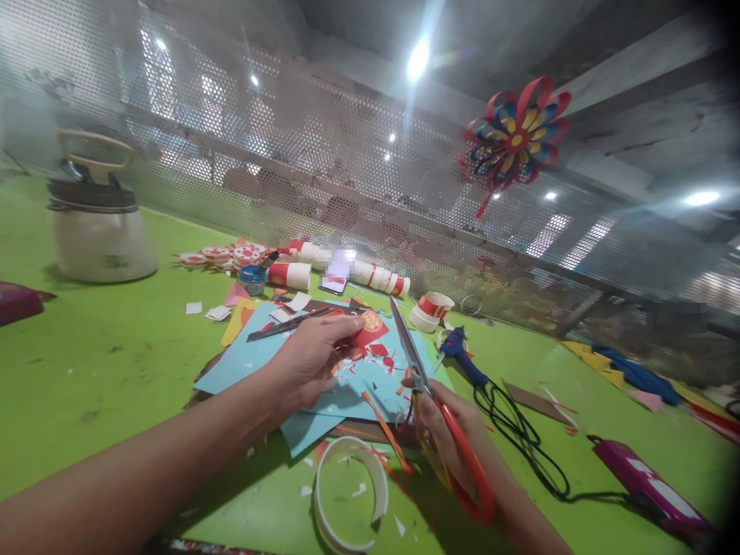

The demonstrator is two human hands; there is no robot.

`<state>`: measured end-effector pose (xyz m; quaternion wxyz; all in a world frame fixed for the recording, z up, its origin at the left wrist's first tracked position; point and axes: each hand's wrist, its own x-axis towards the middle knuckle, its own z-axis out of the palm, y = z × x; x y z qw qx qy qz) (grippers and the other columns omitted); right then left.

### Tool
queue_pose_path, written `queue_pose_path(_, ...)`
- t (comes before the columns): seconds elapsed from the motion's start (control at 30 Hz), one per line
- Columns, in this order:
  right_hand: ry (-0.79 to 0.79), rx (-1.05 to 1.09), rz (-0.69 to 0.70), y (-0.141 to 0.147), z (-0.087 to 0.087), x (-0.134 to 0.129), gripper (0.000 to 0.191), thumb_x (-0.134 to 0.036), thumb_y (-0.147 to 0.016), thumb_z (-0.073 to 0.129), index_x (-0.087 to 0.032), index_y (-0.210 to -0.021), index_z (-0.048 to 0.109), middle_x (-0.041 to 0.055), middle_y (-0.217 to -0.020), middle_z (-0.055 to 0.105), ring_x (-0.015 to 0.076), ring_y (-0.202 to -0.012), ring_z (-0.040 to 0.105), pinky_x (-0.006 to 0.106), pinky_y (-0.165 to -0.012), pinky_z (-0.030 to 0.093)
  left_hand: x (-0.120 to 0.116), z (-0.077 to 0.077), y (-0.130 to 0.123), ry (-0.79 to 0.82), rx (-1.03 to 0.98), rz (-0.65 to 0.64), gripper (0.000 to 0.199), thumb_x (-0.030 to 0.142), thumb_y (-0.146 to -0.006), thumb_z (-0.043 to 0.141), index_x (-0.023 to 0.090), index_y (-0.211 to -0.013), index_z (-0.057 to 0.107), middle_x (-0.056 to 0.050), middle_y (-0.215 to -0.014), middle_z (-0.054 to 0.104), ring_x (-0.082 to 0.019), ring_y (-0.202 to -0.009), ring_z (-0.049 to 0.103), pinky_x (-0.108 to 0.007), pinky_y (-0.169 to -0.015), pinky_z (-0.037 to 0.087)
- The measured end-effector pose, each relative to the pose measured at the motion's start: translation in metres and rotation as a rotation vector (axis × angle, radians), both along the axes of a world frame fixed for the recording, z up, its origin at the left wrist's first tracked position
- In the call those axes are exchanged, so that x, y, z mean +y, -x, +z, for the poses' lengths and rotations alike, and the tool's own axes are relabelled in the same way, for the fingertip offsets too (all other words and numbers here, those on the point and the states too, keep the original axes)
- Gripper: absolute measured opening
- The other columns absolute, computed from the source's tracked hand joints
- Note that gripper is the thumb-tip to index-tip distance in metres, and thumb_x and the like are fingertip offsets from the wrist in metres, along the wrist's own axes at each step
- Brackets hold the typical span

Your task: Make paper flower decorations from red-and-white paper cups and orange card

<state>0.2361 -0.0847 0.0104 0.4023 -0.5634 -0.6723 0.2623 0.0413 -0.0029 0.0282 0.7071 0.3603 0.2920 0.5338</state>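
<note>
Between the thumb and fingers of my left hand (312, 351) is a red paper piece (373, 330) with a gold round pattern. My right hand (454, 432) grips red-handled scissors (413, 343), their blades pointing up and away, just right of the red piece and apart from it. Under both hands lie light blue paper sheets (341, 397) strewn with red scraps (378, 351). A white paper ring (321, 501) stands on the green table (116, 408) near the front edge.
Behind the sheets are paper cups (292, 275), a phone (337, 271) and a blue jar (253, 279). A blue glue gun (462, 358) with a black cord lies right. A large lidded jar (104, 239) stands left; a paper flower (517, 140) hangs above.
</note>
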Motion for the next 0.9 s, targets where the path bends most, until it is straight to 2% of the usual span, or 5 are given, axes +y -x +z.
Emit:
queue_pose_path(0.17, 0.019, 0.062, 0.030, 0.0007, 0.0036, -0.0007, 0.052, -0.059, -0.086, 0.044, -0.013, -0.104, 0.060, 0.0018, -0.060, 0.057, 0.0154, -0.055, 0.054, 0.025, -0.053, 0.041, 0.0003, -0.0025, -0.0010, -0.070, 0.006, -0.022, 0.010, 0.014, -0.066, 0.074, 0.010, -0.073, 0.067, -0.001, -0.069, 0.063, -0.006, -0.058, 0.055, -0.016, -0.055, 0.042)
queue_pose_path(0.3, 0.039, 0.074, 0.034, 0.0006, 0.0041, -0.0018, 0.053, -0.060, -0.085, 0.045, -0.013, -0.106, 0.059, 0.0009, -0.061, 0.056, 0.0151, -0.057, 0.053, 0.026, -0.055, 0.041, -0.0005, -0.0024, -0.0020, -0.078, 0.015, -0.038, 0.013, 0.012, -0.066, 0.073, 0.012, -0.070, 0.060, 0.000, -0.065, 0.063, -0.010, -0.061, 0.063, -0.019, -0.059, 0.045)
queue_pose_path(0.47, -0.020, -0.020, 0.061, 0.0003, 0.0044, -0.0026, 0.052, -0.059, -0.086, 0.044, -0.014, -0.104, 0.061, 0.0013, -0.064, 0.056, 0.0143, -0.059, 0.052, 0.025, -0.057, 0.041, -0.0028, -0.0011, -0.0023, -0.078, -0.002, -0.080, 0.021, 0.007, -0.068, 0.070, 0.015, -0.071, 0.051, -0.002, -0.064, 0.066, -0.016, -0.065, 0.068, -0.023, -0.065, 0.050)
queue_pose_path(0.7, -0.001, -0.037, 0.083, 0.0002, 0.0065, -0.0036, 0.047, -0.054, -0.088, 0.044, -0.014, -0.106, 0.060, 0.0021, -0.067, 0.058, 0.0144, -0.060, 0.051, 0.024, -0.057, 0.043, -0.0029, -0.0004, -0.0010, -0.096, -0.023, -0.101, 0.013, 0.010, -0.077, 0.064, 0.015, -0.075, 0.052, -0.005, -0.064, 0.069, -0.017, -0.062, 0.070, -0.024, -0.060, 0.054)
queue_pose_path(0.9, -0.011, -0.008, 0.077, -0.0027, -0.0016, 0.0003, 0.053, -0.059, -0.085, 0.046, -0.013, -0.108, 0.060, 0.0046, -0.070, 0.061, 0.0162, -0.061, 0.055, 0.027, -0.059, 0.044, -0.0017, 0.0022, -0.0009, -0.084, -0.050, -0.034, 0.008, 0.012, -0.081, 0.060, 0.012, -0.074, 0.058, -0.007, -0.069, 0.069, -0.022, -0.072, 0.071, -0.028, -0.066, 0.056)
